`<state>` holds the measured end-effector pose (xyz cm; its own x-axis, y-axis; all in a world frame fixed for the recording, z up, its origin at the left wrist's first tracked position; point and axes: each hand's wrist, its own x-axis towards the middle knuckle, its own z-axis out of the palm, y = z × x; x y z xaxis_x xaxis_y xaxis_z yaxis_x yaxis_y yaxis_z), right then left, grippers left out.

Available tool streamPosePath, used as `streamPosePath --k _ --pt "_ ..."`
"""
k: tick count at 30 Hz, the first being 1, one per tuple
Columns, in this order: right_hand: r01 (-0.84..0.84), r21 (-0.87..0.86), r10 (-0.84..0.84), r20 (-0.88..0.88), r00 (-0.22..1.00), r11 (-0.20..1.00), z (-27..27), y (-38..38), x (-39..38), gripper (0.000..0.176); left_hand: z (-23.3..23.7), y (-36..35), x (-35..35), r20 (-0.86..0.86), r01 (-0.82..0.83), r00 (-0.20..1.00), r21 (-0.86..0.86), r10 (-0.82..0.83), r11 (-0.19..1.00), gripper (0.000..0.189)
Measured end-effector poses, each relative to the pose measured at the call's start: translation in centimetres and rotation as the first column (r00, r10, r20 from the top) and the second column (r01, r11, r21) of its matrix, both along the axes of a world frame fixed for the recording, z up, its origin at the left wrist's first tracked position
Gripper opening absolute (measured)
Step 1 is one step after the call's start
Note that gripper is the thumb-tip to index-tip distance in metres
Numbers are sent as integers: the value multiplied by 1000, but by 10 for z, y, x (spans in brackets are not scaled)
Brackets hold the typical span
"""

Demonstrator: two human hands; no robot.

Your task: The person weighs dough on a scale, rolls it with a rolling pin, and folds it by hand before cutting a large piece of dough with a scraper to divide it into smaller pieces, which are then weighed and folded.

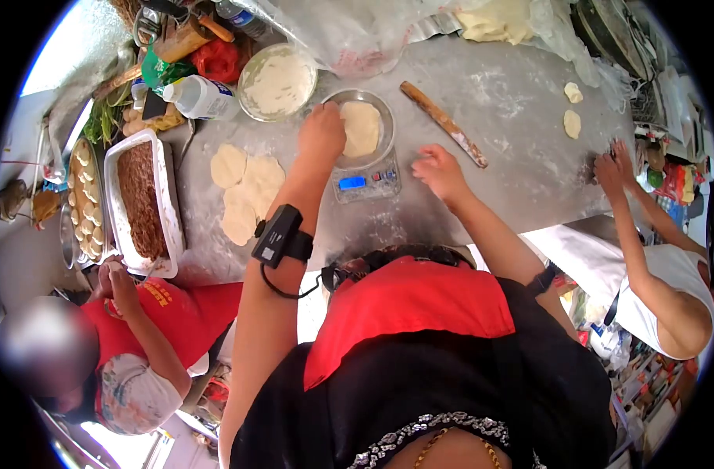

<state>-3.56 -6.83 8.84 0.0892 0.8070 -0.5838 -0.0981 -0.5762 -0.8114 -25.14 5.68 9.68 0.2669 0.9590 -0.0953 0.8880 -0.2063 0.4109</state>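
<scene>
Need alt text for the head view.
A person's left hand is at the rim of a metal pan with flattened dough, on a digital scale; the right hand, apparently empty, is right of the scale. A wooden rolling pin lies beyond it, flat dough pieces to the left.

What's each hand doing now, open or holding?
Left hand: beside the dough in the pan; grip can't be told.
Right hand: partly open, nothing visible in it.

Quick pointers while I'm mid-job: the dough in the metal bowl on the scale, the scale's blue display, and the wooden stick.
Dough (362, 130): head view, middle of its top face.
Blue display (352, 183): head view, centre of the screen.
Wooden stick (443, 123): head view, about mid-length.
</scene>
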Motion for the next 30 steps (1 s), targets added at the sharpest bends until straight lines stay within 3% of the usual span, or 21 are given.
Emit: streamPosePath --k 2,4,7,10,11,14,17,20,23,26,27,30 --pt "50 -37 -55 -133 990 998 23 20 -28 34 2 4 6 -46 -15 999 -59 12 998 16" --pt "33 -45 -39 -158 987 998 15 31 -36 32 7 5 7 -97 -10 995 -125 -2 992 19" --pt "11 -72 -22 -166 986 997 11 41 -43 28 17 -6 14 162 -76 980 -223 114 972 27" --pt "-22 -85 9 -145 989 996 9 42 -43 26 -7 -21 16 469 -266 780 -353 415 897 37" --pt "-38 -83 26 -138 990 996 8 42 -43 26 -17 -21 15 417 -322 797 -320 437 891 45" --pt "45 -81 -58 -162 985 996 9 43 -48 25 4 -16 14 306 -192 845 -592 439 783 45" --pt "16 -115 -28 -107 994 993 27 44 -49 29 1 -23 8 450 -122 794 -541 409 832 40" --pt "87 139 -131 348 928 986 17 37 -39 31 34 -42 -4 690 9 399 -662 604 750 30" --pt "5 45 3 -182 983 999 55 37 -35 37 66 -67 -17 724 236 48 -677 688 697 27" --pt "-250 -138 98 -662 743 958 90 34 -48 42 66 -85 -27 702 261 93 -701 706 663 28" --pt "-337 -34 233 -658 716 941 86 32 -48 40 70 -88 -30 671 254 56 -726 739 639 26" --pt "-329 -20 279 -484 829 944 86 18 -55 38 73 -101 -41 606 240 -5 -772 796 589 24"
